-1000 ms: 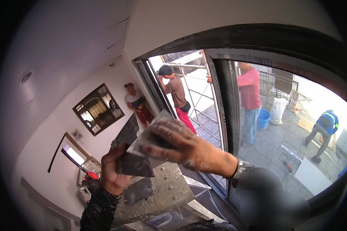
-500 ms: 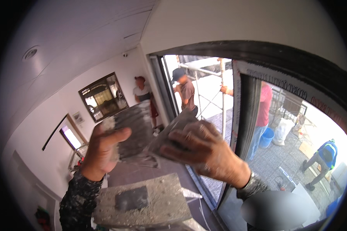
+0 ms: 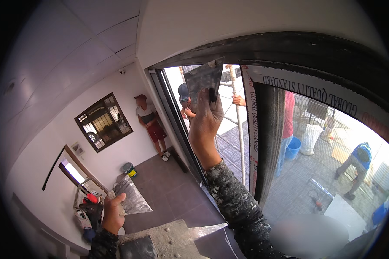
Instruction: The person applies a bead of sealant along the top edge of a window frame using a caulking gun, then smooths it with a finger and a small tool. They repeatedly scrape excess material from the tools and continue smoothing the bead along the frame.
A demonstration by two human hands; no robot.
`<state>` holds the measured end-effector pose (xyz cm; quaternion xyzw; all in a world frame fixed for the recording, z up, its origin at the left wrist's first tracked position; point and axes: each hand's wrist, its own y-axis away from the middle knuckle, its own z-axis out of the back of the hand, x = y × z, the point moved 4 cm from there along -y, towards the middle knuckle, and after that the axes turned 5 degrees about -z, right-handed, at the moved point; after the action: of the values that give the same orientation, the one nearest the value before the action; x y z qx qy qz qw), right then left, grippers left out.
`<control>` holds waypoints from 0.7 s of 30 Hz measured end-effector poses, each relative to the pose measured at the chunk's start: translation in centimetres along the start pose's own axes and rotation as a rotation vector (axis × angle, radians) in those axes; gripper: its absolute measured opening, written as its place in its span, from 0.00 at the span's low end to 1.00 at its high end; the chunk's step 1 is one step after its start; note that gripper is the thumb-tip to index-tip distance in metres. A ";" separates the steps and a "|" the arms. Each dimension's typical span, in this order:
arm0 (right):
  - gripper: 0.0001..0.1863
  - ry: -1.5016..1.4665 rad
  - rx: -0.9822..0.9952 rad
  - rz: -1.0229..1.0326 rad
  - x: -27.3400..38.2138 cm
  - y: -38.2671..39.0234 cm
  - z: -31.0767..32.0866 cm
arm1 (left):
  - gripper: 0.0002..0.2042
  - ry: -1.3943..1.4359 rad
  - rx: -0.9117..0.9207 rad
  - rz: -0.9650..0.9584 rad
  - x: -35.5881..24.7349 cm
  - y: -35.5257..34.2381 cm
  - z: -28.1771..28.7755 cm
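Observation:
Up at the dark door frame [image 3: 289, 52], my right hand [image 3: 207, 129] grips a wide, flat putty knife [image 3: 203, 77] with its fingers behind the blade. The blade's upper edge is at or close to the underside of the frame; whether they touch I cannot tell. Lower on the left, my left hand [image 3: 113, 213] is closed round a second putty knife [image 3: 134, 200], its broad grey-smeared blade pointing right. Below it is a rough, mortar-spattered platform [image 3: 175, 237] with a dark square patch [image 3: 138, 249].
A person in red shorts [image 3: 153, 123] leans by the wall, near a paint bucket [image 3: 129, 169]. Beyond the doorway are a scaffold [image 3: 235, 86], a person in a cap [image 3: 185, 97], a blue bucket [image 3: 293, 149], a white sack [image 3: 311, 139] and a bending person [image 3: 358, 157].
My right hand has risen with its putty knife to the door's top frame, away from the other blade. My left hand has dropped with its own putty knife.

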<state>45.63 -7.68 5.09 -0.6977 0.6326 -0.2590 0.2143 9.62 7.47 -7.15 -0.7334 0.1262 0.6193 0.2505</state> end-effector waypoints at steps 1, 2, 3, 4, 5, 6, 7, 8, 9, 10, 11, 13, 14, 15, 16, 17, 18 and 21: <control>0.16 0.017 -0.050 -0.026 -1.4 -1.1 -0.1 | 0.12 -0.146 0.024 -0.109 -0.5 0.0 0.1; 0.16 0.028 -0.106 -0.022 -2.5 -2.2 -0.3 | 0.11 -0.094 0.028 -0.028 -0.5 0.0 0.1; 0.14 0.041 -0.120 0.012 -3.2 -3.3 -0.6 | 0.10 0.089 -0.007 0.120 -0.3 0.3 0.0; 0.12 0.054 -0.135 0.045 -3.9 -4.2 -1.0 | 0.10 -0.351 0.046 -0.146 -1.9 0.3 -0.3; 0.12 0.038 -0.190 0.048 -4.4 -5.1 -1.3 | 0.10 -0.763 0.177 -0.443 -3.1 0.9 -1.7; 0.13 0.069 -0.140 0.183 -4.3 -5.7 -1.9 | 0.10 -1.144 0.317 -0.834 -4.1 1.9 -3.2; 0.14 0.073 -0.128 0.286 -4.4 -6.4 -2.4 | 0.11 -0.754 0.178 -0.465 -3.8 1.1 -2.7; 0.16 0.074 -0.096 0.351 -4.5 -6.7 -2.7 | 0.12 -0.334 0.044 -0.187 -3.0 1.0 -2.4; 0.18 0.052 -0.101 0.330 -4.9 -7.3 -2.9 | 0.13 0.130 -0.013 0.083 -2.2 1.1 -2.7; 0.19 0.067 -0.127 0.343 -5.0 -7.6 -3.1 | 0.14 0.090 -0.074 0.106 -2.3 1.1 -2.7; 0.21 0.085 -0.127 0.364 -5.1 -8.0 -3.4 | 0.16 0.092 -0.057 0.118 -2.5 1.1 -2.9; 0.28 0.093 -0.095 0.454 -5.1 -8.6 -4.6 | 0.17 -0.004 -0.005 0.084 -3.0 1.1 -3.3; 0.30 0.137 -0.074 0.478 -5.2 -8.7 -5.5 | 0.18 -0.101 0.031 0.038 -3.4 1.2 -3.4; 0.31 0.165 -0.056 0.514 -5.3 -8.9 -6.5 | 0.18 -0.096 0.033 0.043 -3.4 1.1 -3.5; 0.34 0.177 -0.034 0.503 -5.6 -8.9 -7.3 | 0.18 -0.091 0.034 0.048 -3.5 1.1 -3.5; 0.37 0.333 -0.075 0.564 -5.6 -8.6 -8.2 | 0.18 0.021 0.001 0.100 -3.2 1.0 -3.5; 0.36 0.381 -0.093 0.555 -5.8 -8.2 -8.7 | 0.18 0.176 0.015 0.129 -3.1 1.0 -3.7; 0.34 0.442 -0.090 0.504 -6.5 -6.3 -8.7 | 0.18 0.185 0.000 0.140 -3.0 0.8 -4.0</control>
<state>44.53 -0.25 15.19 -0.4551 0.8271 -0.3148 0.0981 11.96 4.35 -3.94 -0.7767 0.1997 0.5651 0.1937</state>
